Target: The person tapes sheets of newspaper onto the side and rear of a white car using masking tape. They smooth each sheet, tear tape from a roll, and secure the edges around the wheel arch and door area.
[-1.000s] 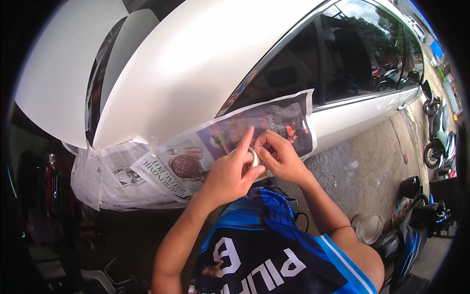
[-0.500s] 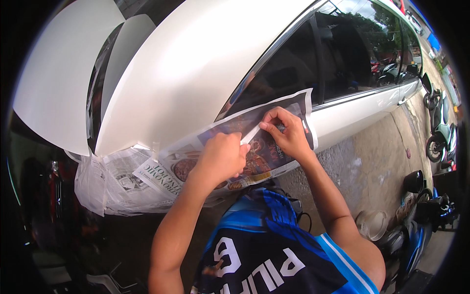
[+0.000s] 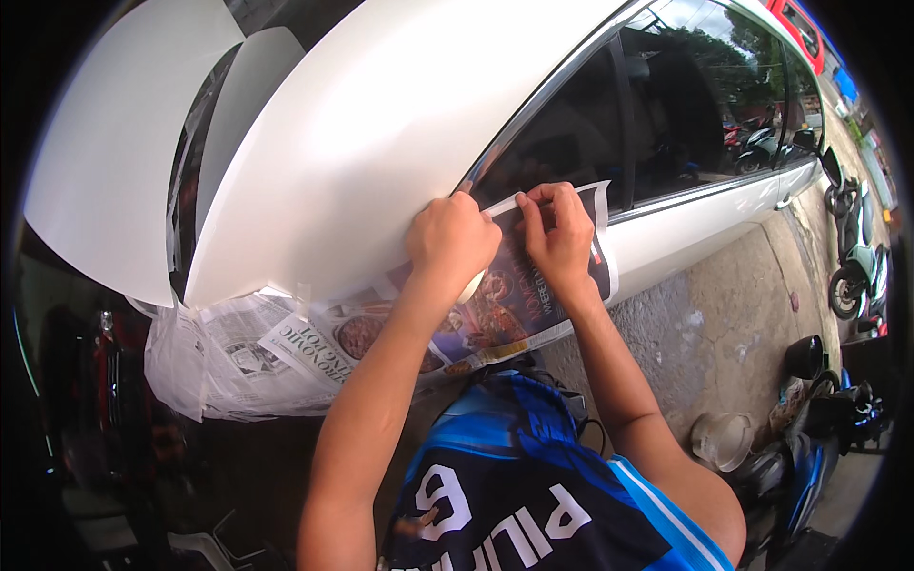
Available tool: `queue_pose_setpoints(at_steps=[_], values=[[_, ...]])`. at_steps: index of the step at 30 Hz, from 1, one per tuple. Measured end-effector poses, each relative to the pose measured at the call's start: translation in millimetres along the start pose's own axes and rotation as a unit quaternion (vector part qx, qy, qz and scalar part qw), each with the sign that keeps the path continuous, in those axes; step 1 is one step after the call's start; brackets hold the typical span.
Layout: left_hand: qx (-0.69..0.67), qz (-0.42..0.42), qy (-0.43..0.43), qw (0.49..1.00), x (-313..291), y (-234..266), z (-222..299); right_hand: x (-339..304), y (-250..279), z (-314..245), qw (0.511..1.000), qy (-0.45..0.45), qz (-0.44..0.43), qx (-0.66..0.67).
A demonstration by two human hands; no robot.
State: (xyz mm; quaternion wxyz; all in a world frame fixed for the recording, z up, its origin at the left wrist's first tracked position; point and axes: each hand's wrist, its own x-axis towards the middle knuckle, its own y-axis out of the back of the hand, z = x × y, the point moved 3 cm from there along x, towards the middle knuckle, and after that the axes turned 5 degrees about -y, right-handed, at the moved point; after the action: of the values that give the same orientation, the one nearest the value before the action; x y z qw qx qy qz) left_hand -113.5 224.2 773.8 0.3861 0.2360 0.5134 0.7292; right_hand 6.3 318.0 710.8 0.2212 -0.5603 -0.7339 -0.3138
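Newspaper sheets (image 3: 505,314) cover the lower side of a white car (image 3: 381,114), below its dark rear side window (image 3: 571,124). My left hand (image 3: 452,238) is closed around a roll of masking tape (image 3: 471,286); only the roll's pale edge shows below the palm. Its knuckles are against the body panel at the window's lower corner. My right hand (image 3: 562,228) is closed in a pinch at the sheet's upper edge, on a short pale strip of tape (image 3: 502,204) that runs between both hands.
More newspaper and thin plastic film (image 3: 176,371) hang over the car's rear corner. Beyond the open trunk lid (image 3: 124,124) it is dark. Motorcycles (image 3: 847,257) stand on the concrete at the right. A translucent bucket (image 3: 722,438) sits by my right elbow.
Both hands have moved up to the sheet's top edge near the window. The tape strip, slanting in the air before, now lies along that edge.
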Motion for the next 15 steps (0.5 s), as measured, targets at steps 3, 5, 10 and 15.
queue_pose_setpoints(at_steps=[3, 5, 10, 15], values=[[-0.03, 0.026, 0.011, 0.999, 2, -5, 0, -2, -1, 6, 0.991, -0.122, 0.01, 0.063], [-0.033, 0.013, 0.01, 0.999, 2, -4, -2, -5, -1, 10, 0.974, -0.2, 0.032, 0.098], [-0.13, -0.081, 0.01, 0.988, 5, -5, -13, -8, -3, 7, 0.963, -0.245, 0.079, 0.077], [-0.025, -0.013, -0.004, 1.0, 10, -14, -16, -11, -11, -8, 0.979, -0.17, 0.063, -0.097]])
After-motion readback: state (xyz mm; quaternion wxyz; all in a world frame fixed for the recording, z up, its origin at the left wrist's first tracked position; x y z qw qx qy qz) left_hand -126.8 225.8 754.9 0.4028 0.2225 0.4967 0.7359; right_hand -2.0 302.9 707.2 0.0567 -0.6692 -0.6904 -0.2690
